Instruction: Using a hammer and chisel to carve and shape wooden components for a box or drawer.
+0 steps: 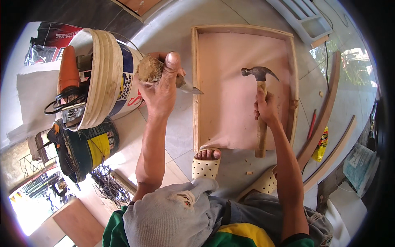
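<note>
My left hand is wrapped round a chisel with a battered wooden handle end. Its metal blade points right, and the tip overlaps the left side of a shallow wooden box in view; whether it touches cannot be told. A claw hammer is in my right hand, gripped partway down its wooden handle. The hammer head is over the pinkish inside of the box, claw toward the right. The box lies on the tiled floor in front of my feet.
At the left a white bucket holds an orange-bodied tool and a cord. Below it is a dark bucket. Wood strips, a red pencil-like stick and a yellow packet lie right. A grey plastic piece stands far right.
</note>
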The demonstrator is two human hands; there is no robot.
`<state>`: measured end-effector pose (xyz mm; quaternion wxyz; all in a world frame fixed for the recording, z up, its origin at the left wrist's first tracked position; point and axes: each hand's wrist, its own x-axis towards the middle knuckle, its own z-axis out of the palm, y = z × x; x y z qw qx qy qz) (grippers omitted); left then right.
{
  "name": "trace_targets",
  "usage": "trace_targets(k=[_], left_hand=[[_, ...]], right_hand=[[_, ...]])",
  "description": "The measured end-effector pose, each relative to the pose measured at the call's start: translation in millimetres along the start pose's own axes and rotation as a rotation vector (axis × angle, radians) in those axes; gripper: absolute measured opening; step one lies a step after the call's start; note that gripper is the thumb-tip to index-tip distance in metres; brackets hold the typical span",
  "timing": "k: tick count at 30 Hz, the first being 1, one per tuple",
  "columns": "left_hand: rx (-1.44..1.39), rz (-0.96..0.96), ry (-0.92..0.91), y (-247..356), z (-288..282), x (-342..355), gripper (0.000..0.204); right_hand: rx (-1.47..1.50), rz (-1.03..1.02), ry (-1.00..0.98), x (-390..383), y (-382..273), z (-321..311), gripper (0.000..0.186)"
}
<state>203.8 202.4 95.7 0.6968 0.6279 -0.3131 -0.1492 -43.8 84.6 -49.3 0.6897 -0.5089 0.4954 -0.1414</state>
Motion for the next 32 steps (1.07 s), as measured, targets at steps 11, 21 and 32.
trace_targets(k=[11,21,32], left_hand=[[0.105,-0.025,-0.071,2,-2,-2,0.029],[0.052,-0.023,-0.032,3,5,-2,0.035],[-0.131,0.099,-0.126,-17,5,-14,0.031]], right_hand=[[-0.014,0.034,0.005,-2,-6,-1,0.043],[-0.023,0.04,0.015,-2,-2,1,0.044],[-0.025,0.016,0.012,0,0,-2,0.043]])
